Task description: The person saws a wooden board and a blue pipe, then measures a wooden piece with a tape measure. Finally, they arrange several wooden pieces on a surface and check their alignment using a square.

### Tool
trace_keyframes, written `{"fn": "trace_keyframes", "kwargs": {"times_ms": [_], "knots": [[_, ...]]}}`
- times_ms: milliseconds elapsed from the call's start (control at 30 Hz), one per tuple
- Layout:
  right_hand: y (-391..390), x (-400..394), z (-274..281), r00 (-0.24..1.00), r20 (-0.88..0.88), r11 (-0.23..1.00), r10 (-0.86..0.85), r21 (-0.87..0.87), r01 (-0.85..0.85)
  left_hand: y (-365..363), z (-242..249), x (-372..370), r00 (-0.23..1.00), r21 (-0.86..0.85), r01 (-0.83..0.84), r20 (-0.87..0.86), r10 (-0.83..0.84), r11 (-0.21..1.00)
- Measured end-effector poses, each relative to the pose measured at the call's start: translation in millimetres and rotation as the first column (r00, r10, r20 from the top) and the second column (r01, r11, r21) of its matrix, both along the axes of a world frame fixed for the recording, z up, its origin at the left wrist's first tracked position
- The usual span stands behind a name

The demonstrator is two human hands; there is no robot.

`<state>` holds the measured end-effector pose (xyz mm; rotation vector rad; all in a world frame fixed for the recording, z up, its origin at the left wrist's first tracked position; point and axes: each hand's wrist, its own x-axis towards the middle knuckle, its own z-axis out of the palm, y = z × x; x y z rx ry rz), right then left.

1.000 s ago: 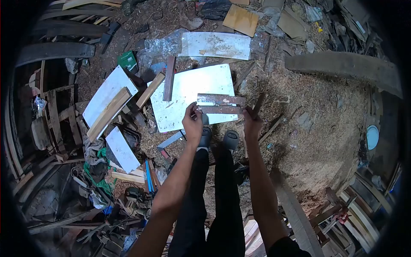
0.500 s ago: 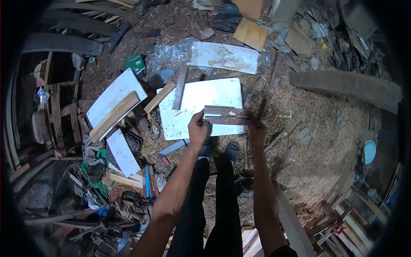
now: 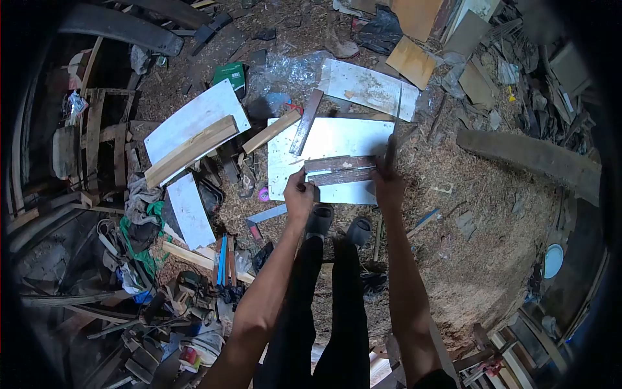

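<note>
Two dark brown wood strips [image 3: 340, 163] lie side by side between my hands, above a white board [image 3: 346, 137]. My left hand [image 3: 300, 194] is closed on their left ends, thumb toward the strips. At their right ends, my right hand [image 3: 389, 188] is closed too. A slim tool with a dark handle [image 3: 391, 150] rises from the right hand, its thin blade-like part pointing away from me; its exact kind is unclear. Another brown wood strip [image 3: 306, 122] rests across the board's upper left part. My shoes [image 3: 319, 220] are just below the board.
A pale wood batten [image 3: 194, 152] lies on another white panel [image 3: 168, 133] at left. A try square [image 3: 267, 214] and a purple ring [image 3: 263, 194] are near my left forearm. A heavy beam [image 3: 531, 155] lies right, on ground covered with shavings. Scrap and tools crowd the lower left.
The view has shifted, so the surroundings sit differently. The tool in my right hand now points more straight away, its thin part showing. The wood strips have tilted slightly and remain between both hands.
</note>
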<state>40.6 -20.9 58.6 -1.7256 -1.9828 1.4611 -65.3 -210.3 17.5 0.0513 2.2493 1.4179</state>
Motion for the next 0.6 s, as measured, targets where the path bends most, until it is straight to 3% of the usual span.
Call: {"fn": "trace_keyframes", "kwargs": {"times_ms": [100,167,233,300,367,433,467,533,600], "knots": [[-6.6,-5.9,-7.5,0.998,-0.059,0.999,0.037,0.032,-0.035,-9.7,-5.0,-4.8,1.0,0.032,0.013,0.027,-0.014,0.999],[-3.5,-5.1,-12.5,0.995,0.084,0.995,0.051,0.077,-0.058,-10.5,-5.9,-9.2,0.999,-0.016,0.041,0.035,-0.041,0.999],[-2.8,-2.2,-16.2,0.993,0.1,0.992,0.054,0.112,-0.066,-6.3,-2.5,-12.3,0.996,-0.061,0.076,0.054,-0.072,0.995],[0.7,-0.1,-22.6,0.992,0.116,0.986,0.055,0.148,-0.072,1.7,-0.5,-18.6,0.999,-0.076,-0.037,-0.038,0.034,0.996],[7.2,1.7,-31.7,0.99,0.082,0.891,0.118,0.431,-0.142,12.8,7.2,-31.0,0.992,-0.09,-0.1,-0.09,0.092,0.991],[25.2,-14.4,-30.9,0.978,0.053,0.871,0.204,0.446,-0.206,22.1,15.4,-43.7,0.961,-0.143,-0.1,-0.269,0.058,0.985],[35.7,-26.7,-30.0,0.961,0.028,0.849,0.277,0.462,-0.258,25.1,13.8,-51.0,0.968,-0.138,-0.064,-0.247,0.029,0.988],[56.8,-66.8,-20.1,0.859,0.208,0.559,0.468,0.683,-0.47,32.6,13.0,-62.6,0.956,-0.142,-0.008,-0.29,-0.034,0.99],[67.8,-106.8,-5.3,0.854,0.284,0.795,0.435,0.323,-0.513,33.6,7.4,-72.8,0.944,-0.139,0.031,-0.321,-0.074,0.99]]}}
